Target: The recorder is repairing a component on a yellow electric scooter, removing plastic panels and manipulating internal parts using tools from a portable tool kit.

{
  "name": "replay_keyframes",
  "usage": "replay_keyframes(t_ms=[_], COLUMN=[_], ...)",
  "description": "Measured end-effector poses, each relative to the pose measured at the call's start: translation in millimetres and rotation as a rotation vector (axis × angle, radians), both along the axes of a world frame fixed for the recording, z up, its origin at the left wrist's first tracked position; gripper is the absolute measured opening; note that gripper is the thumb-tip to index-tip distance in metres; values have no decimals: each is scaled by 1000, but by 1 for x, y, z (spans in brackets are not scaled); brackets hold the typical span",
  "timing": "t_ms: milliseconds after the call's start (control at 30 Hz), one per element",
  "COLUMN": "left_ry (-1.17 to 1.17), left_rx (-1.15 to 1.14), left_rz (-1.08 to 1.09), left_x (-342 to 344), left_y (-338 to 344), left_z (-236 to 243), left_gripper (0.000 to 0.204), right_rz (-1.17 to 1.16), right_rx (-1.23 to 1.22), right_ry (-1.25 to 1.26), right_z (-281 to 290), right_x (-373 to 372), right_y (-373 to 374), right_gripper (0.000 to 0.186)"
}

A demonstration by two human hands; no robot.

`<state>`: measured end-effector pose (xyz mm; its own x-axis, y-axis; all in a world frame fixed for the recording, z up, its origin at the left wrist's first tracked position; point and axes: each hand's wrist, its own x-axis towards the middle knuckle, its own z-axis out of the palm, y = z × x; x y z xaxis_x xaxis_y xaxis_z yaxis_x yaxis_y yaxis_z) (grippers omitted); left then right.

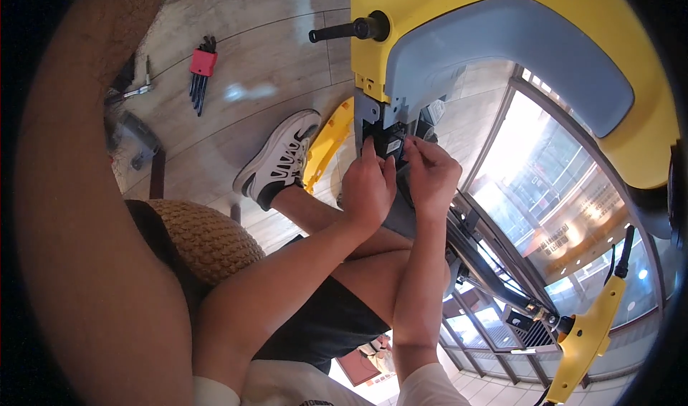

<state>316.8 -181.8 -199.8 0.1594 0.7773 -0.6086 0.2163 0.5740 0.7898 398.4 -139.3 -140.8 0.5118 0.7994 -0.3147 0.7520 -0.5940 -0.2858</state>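
Both of my hands work at an opening in the side of a large yellow and grey body shell (502, 55), which seems part of a bike or scooter. Inside the opening sits a black part with a small white label (393, 146). My left hand (368, 187) is curled, its index finger reaching into the opening and its thumb close beside the label. What lies between those fingers is hidden. My right hand (433, 169) pinches at the opening's right edge, with thumb and fingertips together. The thing in that pinch is too small to name.
A black peg (351, 30) juts from the shell. On the floor lie a red holder of hex keys (203, 63), a yellow curved cover (332, 144) and a ratchet-like tool (140, 89). A woven stool (204, 237), a shoe (283, 155) and yellow handlebars (591, 338) are nearby.
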Motion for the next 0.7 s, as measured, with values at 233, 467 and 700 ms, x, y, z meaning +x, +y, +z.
replay_keyframes(t_ms=[233,467,700], left_ry=[-28,-25,-88], left_rx=[-80,-54,-72], left_rz=[79,51,81], left_x=[-1,-6,-9], left_y=[7,4,3], left_z=[-7,-17,-16], left_gripper=[39,31,32], right_rz=[-32,-82,-149], right_rx=[-59,-118,-119], right_ry=[29,68,113], right_z=[6,6,5], right_x=[-7,3,3], right_y=[-1,9,9], right_gripper=[12,12,13])
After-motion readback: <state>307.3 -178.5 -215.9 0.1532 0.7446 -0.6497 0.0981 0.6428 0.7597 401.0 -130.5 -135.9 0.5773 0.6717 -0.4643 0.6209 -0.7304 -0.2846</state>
